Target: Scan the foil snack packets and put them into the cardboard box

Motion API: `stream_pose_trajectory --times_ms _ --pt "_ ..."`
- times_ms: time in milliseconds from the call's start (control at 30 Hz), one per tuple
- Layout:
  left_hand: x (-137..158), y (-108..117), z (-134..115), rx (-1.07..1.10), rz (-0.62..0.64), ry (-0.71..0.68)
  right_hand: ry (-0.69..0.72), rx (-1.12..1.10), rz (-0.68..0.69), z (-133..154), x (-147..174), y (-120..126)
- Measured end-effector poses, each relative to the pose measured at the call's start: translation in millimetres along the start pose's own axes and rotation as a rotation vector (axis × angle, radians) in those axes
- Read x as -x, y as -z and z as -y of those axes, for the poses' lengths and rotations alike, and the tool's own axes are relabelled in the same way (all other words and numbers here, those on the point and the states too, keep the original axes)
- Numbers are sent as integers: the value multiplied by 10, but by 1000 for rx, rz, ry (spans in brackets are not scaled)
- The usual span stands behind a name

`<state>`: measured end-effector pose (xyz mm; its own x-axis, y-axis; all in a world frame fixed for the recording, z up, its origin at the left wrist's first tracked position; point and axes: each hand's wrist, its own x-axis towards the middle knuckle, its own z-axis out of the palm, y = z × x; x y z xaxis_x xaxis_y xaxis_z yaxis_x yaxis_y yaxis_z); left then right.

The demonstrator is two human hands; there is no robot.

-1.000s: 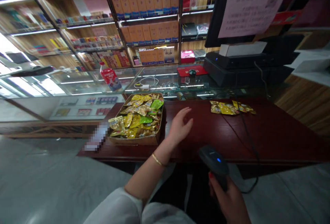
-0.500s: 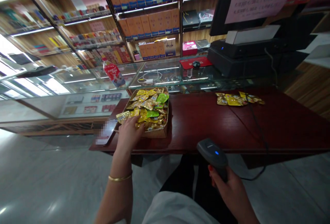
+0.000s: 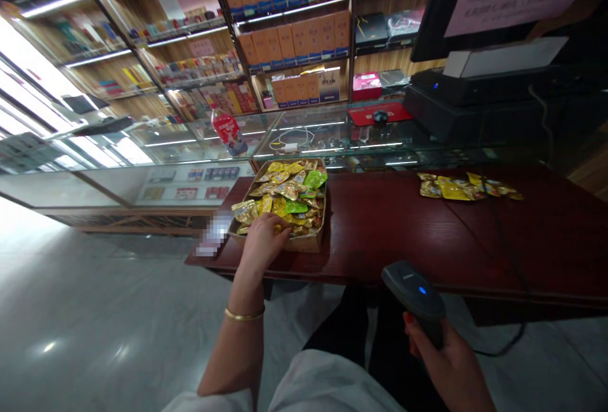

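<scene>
My left hand [image 3: 266, 238], with a gold bracelet at the wrist, reaches over the near edge of a cardboard box [image 3: 304, 244]. Its fingers are curled down onto a snack packet [image 3: 278, 228], and their tips are partly hidden. Shiny gold, yellow and green snack packets [image 3: 285, 184] fill the box. Held low in front of the table's near edge, a black barcode scanner [image 3: 412, 292] with a blue light is gripped by my right hand [image 3: 439, 352]. The scanner's head points up and to the left, and its cable runs off to the right.
More packets lie in a row [image 3: 458, 187] at the right of the dark red table [image 3: 370, 222]. A blurred-out phone-like slab [image 3: 215, 235] lies left of the box. Behind are a glass counter with a red-labelled bottle [image 3: 228, 130], a mouse [image 3: 380, 117] and a monitor [image 3: 434, 13].
My left hand has shifted a little to the right over the box's front, its fingers curling down into the packets. The whole view has swung left; my right hand still holds the scanner.
</scene>
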<state>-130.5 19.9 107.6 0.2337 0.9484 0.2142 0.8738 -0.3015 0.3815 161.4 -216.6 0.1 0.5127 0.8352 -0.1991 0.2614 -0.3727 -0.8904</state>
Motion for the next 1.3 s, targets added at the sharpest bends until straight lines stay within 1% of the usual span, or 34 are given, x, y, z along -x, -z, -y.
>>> stream_pose_trajectory --times_ms 67,133,200,233,267,300,367,433,500,567,600,667,833,900,967,1067,1200,1233,1300 --pt "13 38 -57 85 -40 36 -12 3 15 -82 -6 -12" --pt "47 104 -170 226 -161 102 -9 14 26 -147 -5 -14" --pt "89 145 -348 442 -309 142 -9 28 30 -182 -4 -7" --pt "108 130 -458 585 -340 140 -12 30 24 -187 -5 -3" --pt "122 80 -577 742 -331 130 -15 29 9 -184 -7 1" --pt "133 -12 -699 901 -274 122 -17 26 -9 -176 -10 3" --pt "140 -319 -924 1153 -136 114 -13 18 -44 -146 -15 7" --pt "132 -733 -1085 1309 -18 144 -8 11 -68 -111 -17 18" --pt "115 -1143 -1159 1380 47 222 -8 -7 -72 -84 -15 43" --pt "93 -1450 -1159 1416 99 276 -11 -28 -64 -70 -12 79" --pt "81 -1549 -1141 1425 121 287 -16 -36 -57 -65 -12 97" --pt "60 -1644 -1094 1438 155 267 -25 -47 -58 -51 -16 124" --pt "42 -1623 -1032 1411 156 181 5 -61 -117 19 -51 82" --pt "43 -1630 -1028 1363 188 165 11 -55 -121 44 -62 42" --pt "43 -1647 -1027 1272 189 140 11 -43 -111 60 -67 12" --pt "44 -1652 -1039 1091 128 84 31 -35 -84 72 -66 -3" --pt "52 -1620 -1068 930 -10 28 37 -38 -55 85 -61 7" --pt "54 -1614 -1072 917 -26 25 29 -43 -55 87 -62 8" --pt "59 -1611 -1075 923 8 28 15 -55 -65 86 -69 3"
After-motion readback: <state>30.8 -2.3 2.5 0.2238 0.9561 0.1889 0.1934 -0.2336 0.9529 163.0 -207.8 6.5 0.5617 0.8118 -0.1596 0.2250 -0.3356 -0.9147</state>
